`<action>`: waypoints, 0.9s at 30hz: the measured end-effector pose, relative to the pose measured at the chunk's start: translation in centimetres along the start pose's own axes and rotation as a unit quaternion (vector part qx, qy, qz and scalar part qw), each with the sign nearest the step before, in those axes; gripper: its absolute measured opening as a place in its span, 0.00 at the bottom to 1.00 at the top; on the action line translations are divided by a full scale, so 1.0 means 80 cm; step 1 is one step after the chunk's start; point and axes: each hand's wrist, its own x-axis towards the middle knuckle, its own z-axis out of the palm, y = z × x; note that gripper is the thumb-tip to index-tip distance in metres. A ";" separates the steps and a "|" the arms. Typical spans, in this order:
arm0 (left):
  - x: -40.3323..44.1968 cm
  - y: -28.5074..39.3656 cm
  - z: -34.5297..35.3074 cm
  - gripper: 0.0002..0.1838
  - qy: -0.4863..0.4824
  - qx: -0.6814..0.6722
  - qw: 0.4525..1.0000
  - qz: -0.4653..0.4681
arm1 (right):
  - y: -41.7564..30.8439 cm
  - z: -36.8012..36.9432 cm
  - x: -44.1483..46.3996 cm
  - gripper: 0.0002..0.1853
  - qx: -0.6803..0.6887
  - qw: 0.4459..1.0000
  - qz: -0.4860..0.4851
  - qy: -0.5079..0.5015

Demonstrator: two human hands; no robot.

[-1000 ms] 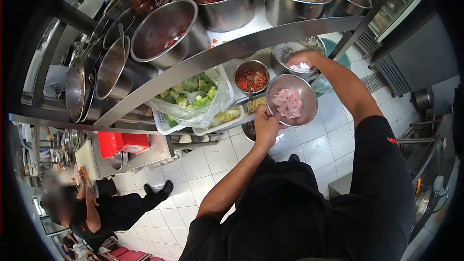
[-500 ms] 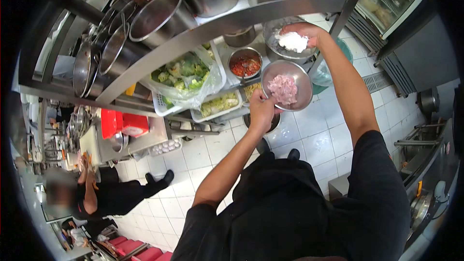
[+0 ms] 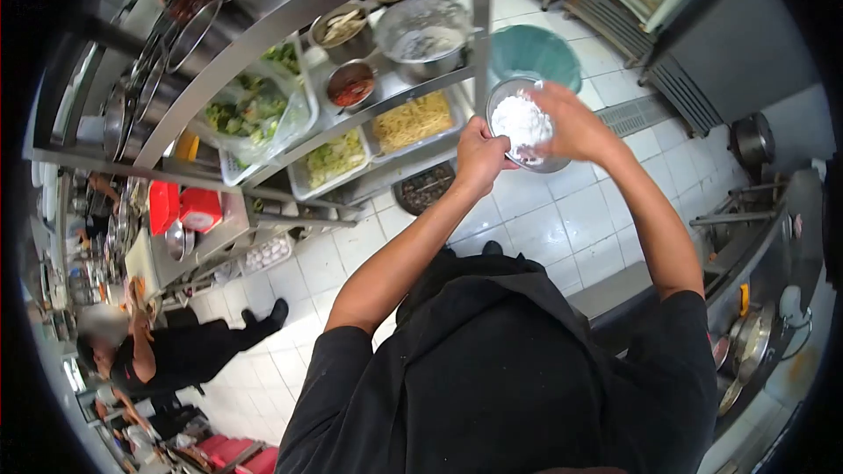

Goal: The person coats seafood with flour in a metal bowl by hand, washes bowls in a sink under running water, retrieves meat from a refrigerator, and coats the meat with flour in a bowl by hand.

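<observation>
My left hand [image 3: 483, 156] grips the near-left rim of a small metal bowl [image 3: 555, 163], thumb over the edge. White powder [image 3: 521, 120] lies in the bowl and covers most of what is inside; the pink meat does not show. Over the bowl's right side is my right hand [image 3: 572, 123], blurred by motion, its fingers at the powder. Whether those fingers hold anything is unclear. On the shelf to the left stands a larger metal bowl [image 3: 409, 10] with white powder in it.
A green bin [image 3: 537, 54] stands on the floor beyond the bowl. Trays of noodles [image 3: 413, 121] and chopped greens [image 3: 335, 158], and a pot of red sauce [image 3: 353, 90], sit on the metal shelving. A co-worker [image 3: 180, 347] stands at the lower left. Cookware lines the right side.
The view has turned right. My right hand has left the large powder bowl and moved over the small bowl with powder, which now covers the meat. My left hand still holds the small bowl.
</observation>
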 end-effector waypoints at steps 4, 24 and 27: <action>-0.002 -0.023 0.072 0.12 -0.102 0.114 0.988 0.026 | 0.052 0.005 -0.085 0.43 -0.117 0.993 -0.020 -0.027; 0.111 -0.108 0.325 0.14 -0.299 0.150 0.941 -0.060 | 0.231 -0.001 -0.178 0.34 0.010 0.862 0.479 0.169; 0.141 -0.088 0.371 0.14 -0.362 0.184 0.913 -0.041 | 0.245 -0.051 -0.178 0.35 0.085 0.850 0.507 0.114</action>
